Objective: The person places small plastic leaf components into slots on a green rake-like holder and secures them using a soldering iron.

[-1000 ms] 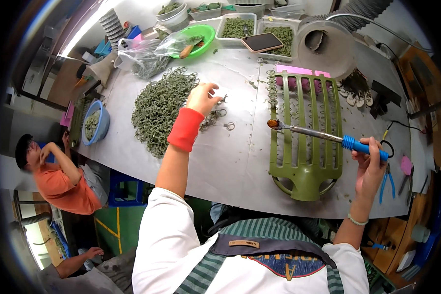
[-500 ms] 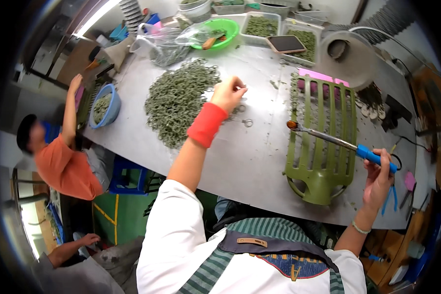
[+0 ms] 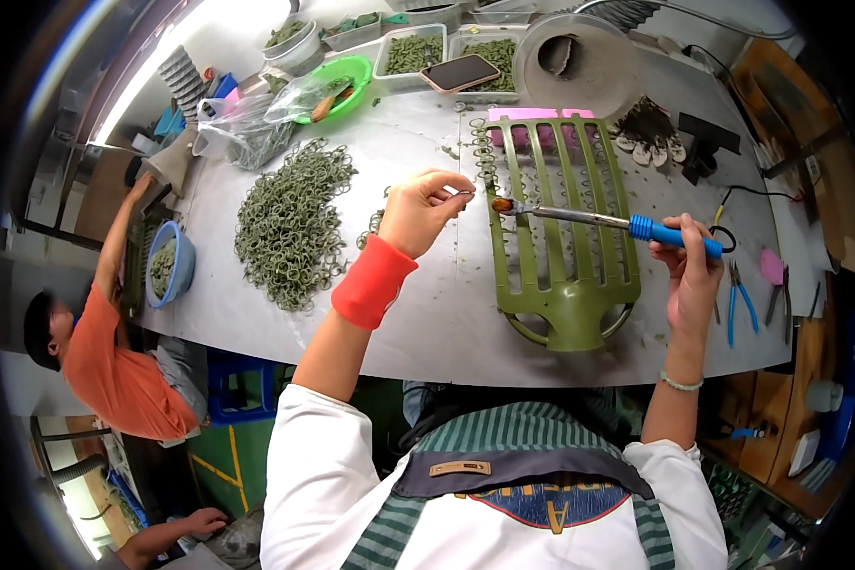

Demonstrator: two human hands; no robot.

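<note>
My right hand [image 3: 692,275] is closed round the blue handle of a soldering iron [image 3: 579,216]. Its brown, crusted tip points left, over the left bar of an olive-green slotted plastic frame [image 3: 575,309]. My left hand [image 3: 423,204], with a red wristband above it, pinches a small, thin piece that looks like a ring seen edge-on. Those fingertips are just left of the iron's tip, apart from it. Along the frame's left bar runs a row of small green rings [image 3: 484,157]. Farther left lies a big heap of loose green rings [image 3: 290,223], with several more partly behind my left wrist.
Behind stand a bright green basin [image 3: 363,71], clear tubs of green parts [image 3: 413,52] and a phone [image 3: 461,73] on them. A grey duct hood [image 3: 579,71] is at the back right; blue-handled pliers [image 3: 743,299] lie right. A co-worker in orange [image 3: 128,351] reaches in at left.
My left hand has moved from beside the ring heap toward the iron's tip and the frame. My view has shifted right, and the iron is held more level, its tip at the frame's left bar.
</note>
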